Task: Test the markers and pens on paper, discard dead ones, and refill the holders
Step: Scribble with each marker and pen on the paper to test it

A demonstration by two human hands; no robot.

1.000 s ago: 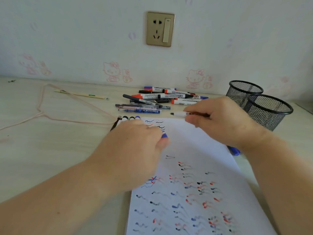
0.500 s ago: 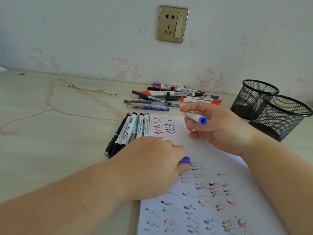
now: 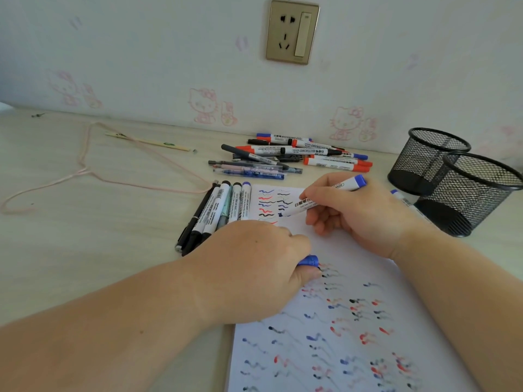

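Just two mesh holders point(image 3: 435, 159), side by side

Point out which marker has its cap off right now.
The blue whiteboard marker gripped in the right hand, tip on the paper. Its cap is in the left hand.

The marker point(image 3: 322, 198) in the right hand's point(image 3: 365, 213) grip has a smooth, slightly glossy white plastic barrel with a blue end, its tip on matt white paper point(image 3: 339, 321). Just right of that grip stand two black wire-mesh holders point(image 3: 469, 193), matt metal by the look. The blue cap point(image 3: 309, 261) pinched in the left hand point(image 3: 254, 267) looks like ribbed plastic. The desk point(image 3: 85, 236) under both shows a pale, matt wood grain.
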